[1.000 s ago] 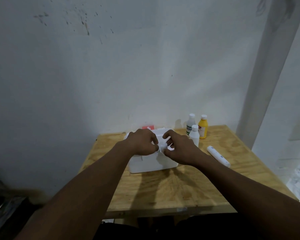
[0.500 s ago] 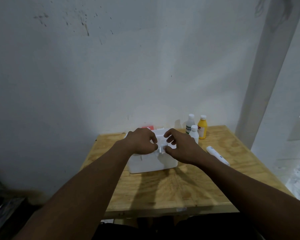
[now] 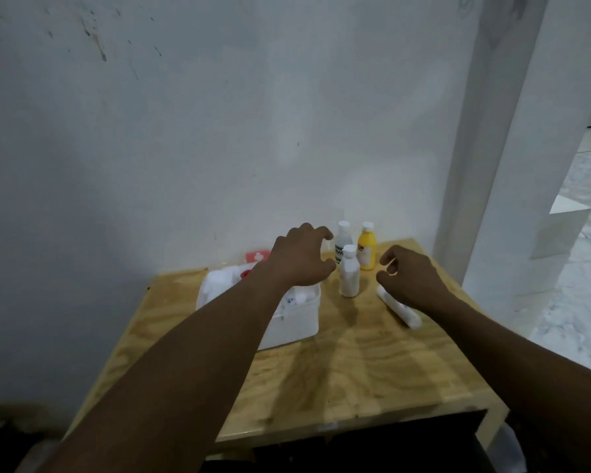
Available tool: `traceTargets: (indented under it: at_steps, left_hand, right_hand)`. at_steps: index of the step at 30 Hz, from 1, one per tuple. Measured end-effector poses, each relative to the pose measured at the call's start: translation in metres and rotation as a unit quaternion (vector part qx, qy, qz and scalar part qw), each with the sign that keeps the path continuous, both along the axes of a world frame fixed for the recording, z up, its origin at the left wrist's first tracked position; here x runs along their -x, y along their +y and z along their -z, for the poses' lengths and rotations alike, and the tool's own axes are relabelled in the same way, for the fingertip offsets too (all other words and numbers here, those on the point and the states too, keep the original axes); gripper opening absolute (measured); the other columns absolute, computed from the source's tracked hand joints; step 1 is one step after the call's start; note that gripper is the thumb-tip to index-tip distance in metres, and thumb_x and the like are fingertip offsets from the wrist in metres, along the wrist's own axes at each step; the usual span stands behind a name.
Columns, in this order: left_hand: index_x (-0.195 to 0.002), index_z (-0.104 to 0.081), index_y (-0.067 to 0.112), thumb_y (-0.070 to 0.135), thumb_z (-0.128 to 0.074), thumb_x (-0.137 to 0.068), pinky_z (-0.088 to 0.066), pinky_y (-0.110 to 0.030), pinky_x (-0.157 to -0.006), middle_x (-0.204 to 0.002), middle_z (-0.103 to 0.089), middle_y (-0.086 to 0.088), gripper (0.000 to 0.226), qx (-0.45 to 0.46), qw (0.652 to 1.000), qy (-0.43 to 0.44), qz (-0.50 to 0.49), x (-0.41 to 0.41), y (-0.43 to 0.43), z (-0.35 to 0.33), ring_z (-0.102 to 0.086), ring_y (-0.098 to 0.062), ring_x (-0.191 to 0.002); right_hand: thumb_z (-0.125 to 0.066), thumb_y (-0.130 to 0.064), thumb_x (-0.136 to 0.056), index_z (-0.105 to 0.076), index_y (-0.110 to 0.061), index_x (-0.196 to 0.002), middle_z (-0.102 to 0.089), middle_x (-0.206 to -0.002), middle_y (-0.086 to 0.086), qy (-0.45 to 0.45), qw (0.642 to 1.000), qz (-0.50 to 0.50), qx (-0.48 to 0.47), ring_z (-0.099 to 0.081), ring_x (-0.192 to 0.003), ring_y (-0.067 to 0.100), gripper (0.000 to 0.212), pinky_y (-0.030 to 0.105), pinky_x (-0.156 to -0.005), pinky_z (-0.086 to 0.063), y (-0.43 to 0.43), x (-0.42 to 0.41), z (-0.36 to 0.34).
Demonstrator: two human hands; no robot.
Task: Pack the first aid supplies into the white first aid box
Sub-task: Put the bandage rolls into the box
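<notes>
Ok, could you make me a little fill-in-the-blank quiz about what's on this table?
1. The yellow bottle is one of ___ bottles standing on the table.
2. The box is ___, its contents showing.
3. The tube lies to the ___ of the bottles.
4. The left hand holds ___.

Missing words: three; open; right; nothing.

White first aid box (image 3: 294, 319) open, white items inside, back-left on worktop (image 3: 355, 370). Upright by the back edge: green-labelled white bottle (image 3: 342, 244), yellow bottle (image 3: 367, 249), small white bottle (image 3: 349, 273) in front. White tube (image 3: 398, 307) lies flat toward the right edge.
</notes>
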State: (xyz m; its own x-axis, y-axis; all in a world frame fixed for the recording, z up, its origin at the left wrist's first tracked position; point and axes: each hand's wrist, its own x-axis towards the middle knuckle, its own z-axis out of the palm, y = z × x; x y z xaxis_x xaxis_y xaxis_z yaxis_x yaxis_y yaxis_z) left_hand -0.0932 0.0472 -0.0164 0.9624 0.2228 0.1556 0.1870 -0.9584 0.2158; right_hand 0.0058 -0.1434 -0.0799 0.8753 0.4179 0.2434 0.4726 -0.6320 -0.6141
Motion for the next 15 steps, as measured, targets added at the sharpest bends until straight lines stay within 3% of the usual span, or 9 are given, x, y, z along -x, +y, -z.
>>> traceTargets:
  at_steps: [5, 11, 15]
  left_hand:
    - [-0.145, -0.036, 0.033, 0.042, -0.062, -0.085, -0.045, -0.046, -0.099, -0.141, -0.048, -0.007, 0.066, -0.001, 0.999, 0.018, 0.049, -0.04, -0.022, 0.016, -0.05, -0.029, -0.124]
    - [-0.118, -0.064, 0.03, 0.029, -0.064, -0.086, -0.052, -0.041, -0.088, -0.124, -0.061, 0.0, 0.032, -0.009, 0.998, 0.038, 0.045, -0.064, -0.026, 0.029, -0.058, -0.023, -0.112]
    - [-0.108, -0.068, 0.024, 0.025, -0.071, -0.085, -0.052, -0.039, -0.086, -0.116, -0.066, -0.005, 0.023, 0.003, 0.999, -0.008, 0.038, -0.063, -0.021, 0.023, -0.06, -0.025, -0.107]
  right_hand:
    - [-0.066, -0.037, -0.084, -0.057, -0.017, -0.116, -0.064, -0.104, 0.006, 0.04, 0.992, -0.031, 0.114, -0.061, -0.096, 0.023, 0.038, 0.033, -0.074, -0.049, -0.012, -0.016, 0.033]
    - [-0.059, -0.033, -0.089, -0.054, -0.018, -0.117, -0.065, -0.106, 0.006, 0.044, 0.99, -0.041, 0.128, -0.06, -0.09, 0.022, 0.032, 0.037, -0.076, -0.053, -0.01, -0.022, 0.048]
    - [-0.059, -0.03, -0.091, -0.053, -0.02, -0.129, -0.065, -0.113, 0.008, 0.036, 0.991, -0.066, 0.108, -0.054, -0.088, 0.018, 0.039, 0.031, -0.07, -0.043, -0.009, -0.024, 0.041]
